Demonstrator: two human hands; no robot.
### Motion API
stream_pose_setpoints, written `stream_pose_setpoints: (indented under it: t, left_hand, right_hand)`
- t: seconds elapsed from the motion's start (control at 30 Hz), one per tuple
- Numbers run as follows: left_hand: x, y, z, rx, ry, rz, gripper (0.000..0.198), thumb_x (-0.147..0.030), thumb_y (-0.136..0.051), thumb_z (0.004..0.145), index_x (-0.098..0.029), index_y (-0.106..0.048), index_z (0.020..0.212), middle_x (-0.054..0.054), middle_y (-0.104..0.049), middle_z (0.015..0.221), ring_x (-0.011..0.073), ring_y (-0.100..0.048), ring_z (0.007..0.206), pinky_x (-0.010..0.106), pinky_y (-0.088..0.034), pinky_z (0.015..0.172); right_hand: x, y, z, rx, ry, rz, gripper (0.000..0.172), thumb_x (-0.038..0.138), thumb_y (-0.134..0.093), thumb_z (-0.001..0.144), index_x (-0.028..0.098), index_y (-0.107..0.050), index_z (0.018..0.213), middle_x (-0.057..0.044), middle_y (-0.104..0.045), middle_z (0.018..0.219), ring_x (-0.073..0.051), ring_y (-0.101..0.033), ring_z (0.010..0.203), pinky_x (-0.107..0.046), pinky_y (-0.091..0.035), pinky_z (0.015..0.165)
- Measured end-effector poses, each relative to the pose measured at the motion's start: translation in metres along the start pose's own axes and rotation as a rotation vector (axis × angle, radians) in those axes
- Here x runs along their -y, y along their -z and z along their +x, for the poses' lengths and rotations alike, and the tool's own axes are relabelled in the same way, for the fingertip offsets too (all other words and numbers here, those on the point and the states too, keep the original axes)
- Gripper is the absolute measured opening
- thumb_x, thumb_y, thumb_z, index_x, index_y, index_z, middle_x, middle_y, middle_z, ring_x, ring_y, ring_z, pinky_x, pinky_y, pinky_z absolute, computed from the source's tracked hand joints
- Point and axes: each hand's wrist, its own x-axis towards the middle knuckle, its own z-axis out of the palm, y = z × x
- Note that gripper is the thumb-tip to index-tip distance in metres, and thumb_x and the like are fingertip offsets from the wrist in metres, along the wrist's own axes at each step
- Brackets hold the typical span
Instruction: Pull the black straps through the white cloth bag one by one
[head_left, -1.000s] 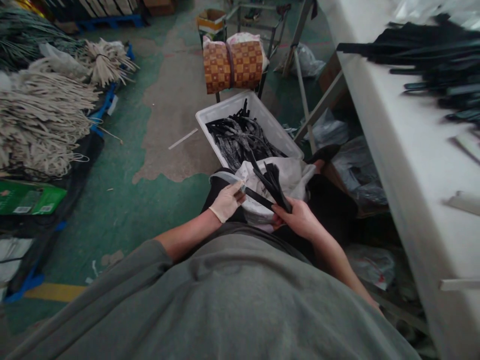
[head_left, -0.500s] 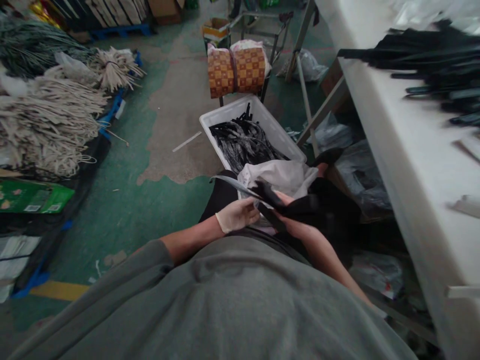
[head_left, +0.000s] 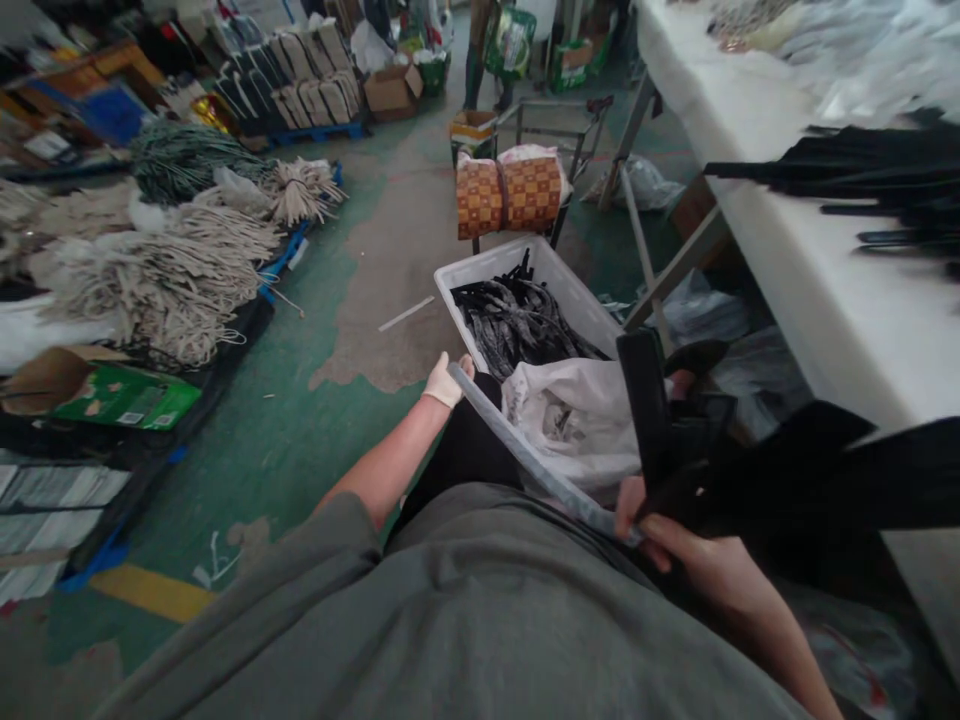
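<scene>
My left hand (head_left: 444,382), in a pale glove, is closed at the far end of a long grey strip (head_left: 525,455). The strip runs slantwise across my lap to my right hand (head_left: 697,555). That bare hand is wrapped round a bundle of flat black strips (head_left: 780,475), which fan out up and to the right, and the strip's near end meets its fingers. Between the hands, a white plastic sack (head_left: 574,405) lies over the near part of a white crate (head_left: 574,265). Dark, crinkled strips (head_left: 517,320) fill the crate.
On the right stands a white-topped table (head_left: 795,255) with black strips (head_left: 840,170) piled on it. A stool with a checkered roll (head_left: 510,195) is beyond the crate. Bundles of beige cords (head_left: 165,275) and a green carton (head_left: 127,395) lie at left. A person's legs (head_left: 478,60) show far back.
My hands have moved apart, the left outward and forward, the right rightward with the black bundle. The grey strip now spans between them. The view has tilted up.
</scene>
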Motion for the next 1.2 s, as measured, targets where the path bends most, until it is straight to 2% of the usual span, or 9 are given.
stream_pose_setpoints:
  t: [0.13, 0.3, 0.4, 0.5, 0.63, 0.77, 0.87, 1.03, 1.2]
  left_hand:
    - [-0.009, -0.021, -0.004, 0.102, -0.13, 0.045, 0.024, -0.026, -0.04, 0.1, -0.018, -0.06, 0.109, 0.0, -0.066, 0.071, 0.007, -0.061, 0.055, 0.016, -0.045, 0.054]
    - [0.052, -0.018, -0.047, 0.541, -0.046, 0.509, 0.026, -0.033, -0.06, 0.09, -0.017, -0.065, 0.109, 0.005, -0.069, 0.079, 0.0101, -0.063, 0.06, 0.018, -0.044, 0.052]
    - [0.083, -0.009, -0.068, 0.762, 0.003, 0.779, 0.039, -0.042, -0.068, 0.082, -0.014, -0.067, 0.109, 0.008, -0.071, 0.083, 0.0123, -0.064, 0.063, 0.019, -0.043, 0.054]
    - [0.1, -0.008, -0.083, 0.886, 0.062, 0.978, 0.039, -0.047, -0.068, 0.08, -0.013, -0.07, 0.1, 0.01, -0.071, 0.081, 0.0141, -0.063, 0.062, 0.022, -0.042, 0.055]
    - [0.11, -0.005, -0.098, 0.9, 0.073, 1.1, 0.028, -0.044, -0.067, 0.081, -0.017, -0.072, 0.085, 0.007, -0.07, 0.077, 0.0169, -0.062, 0.067, 0.027, -0.046, 0.065]
    - [0.111, 0.017, -0.099, 0.9, 0.045, 1.239, 0.023, -0.042, -0.065, 0.082, -0.021, -0.075, 0.086, 0.007, -0.071, 0.087, 0.0223, -0.064, 0.083, 0.032, -0.048, 0.081]
    - [0.106, 0.027, -0.094, 0.912, -0.016, 1.288, 0.024, -0.041, -0.065, 0.083, -0.021, -0.075, 0.09, 0.008, -0.071, 0.094, 0.0262, -0.062, 0.094, 0.035, -0.046, 0.09]
    - [0.105, -0.003, -0.101, 0.954, -0.141, 1.117, 0.046, -0.035, -0.076, 0.073, -0.021, -0.067, 0.116, 0.008, -0.067, 0.114, 0.0286, -0.056, 0.114, 0.037, -0.04, 0.102]
    - [0.122, -0.034, -0.102, 0.896, -0.241, 1.115, 0.028, -0.04, -0.074, 0.074, -0.018, -0.07, 0.092, 0.005, -0.068, 0.084, 0.0195, -0.06, 0.082, 0.03, -0.046, 0.083]
  right_hand:
    - [-0.011, -0.001, 0.001, -0.03, -0.03, 0.132, 0.036, 0.053, -0.059, 0.082, 0.02, -0.068, 0.071, 0.002, -0.039, 0.043, -0.014, -0.039, 0.043, -0.031, -0.033, 0.051]
    - [-0.007, -0.006, 0.041, -0.262, -0.013, 0.389, 0.039, 0.046, -0.06, 0.083, 0.017, -0.07, 0.108, 0.005, -0.036, 0.048, -0.012, -0.035, 0.044, -0.027, -0.031, 0.046]
    - [-0.003, 0.002, 0.066, -0.39, 0.09, 0.376, 0.039, 0.042, -0.065, 0.077, 0.014, -0.071, 0.105, 0.005, -0.039, 0.052, -0.01, -0.033, 0.046, -0.025, -0.025, 0.044]
    - [-0.003, 0.009, 0.079, -0.398, 0.157, 0.287, 0.036, 0.041, -0.066, 0.077, 0.014, -0.073, 0.099, 0.006, -0.041, 0.05, -0.01, -0.035, 0.047, -0.025, -0.027, 0.046]
    - [0.0, 0.015, 0.075, -0.42, 0.175, 0.222, 0.036, 0.043, -0.067, 0.076, 0.011, -0.074, 0.09, 0.005, -0.042, 0.046, -0.009, -0.035, 0.046, -0.025, -0.027, 0.046]
    - [0.007, 0.029, 0.063, -0.525, 0.238, 0.27, 0.032, 0.043, -0.066, 0.077, 0.013, -0.074, 0.086, 0.005, -0.04, 0.044, -0.009, -0.034, 0.044, -0.025, -0.027, 0.045]
    - [0.005, 0.031, 0.058, -0.476, 0.261, 0.3, 0.032, 0.044, -0.067, 0.076, 0.013, -0.075, 0.084, 0.005, -0.042, 0.045, -0.009, -0.035, 0.043, -0.025, -0.026, 0.044]
    - [-0.003, 0.008, 0.062, -0.417, 0.234, 0.261, 0.038, 0.047, -0.067, 0.076, 0.012, -0.075, 0.089, 0.005, -0.042, 0.046, -0.008, -0.036, 0.044, -0.023, -0.03, 0.044]
    - [-0.002, -0.003, 0.061, -0.397, 0.139, 0.138, 0.032, 0.045, -0.07, 0.071, 0.013, -0.071, 0.078, 0.004, -0.049, 0.046, -0.009, -0.04, 0.042, -0.024, -0.034, 0.044]
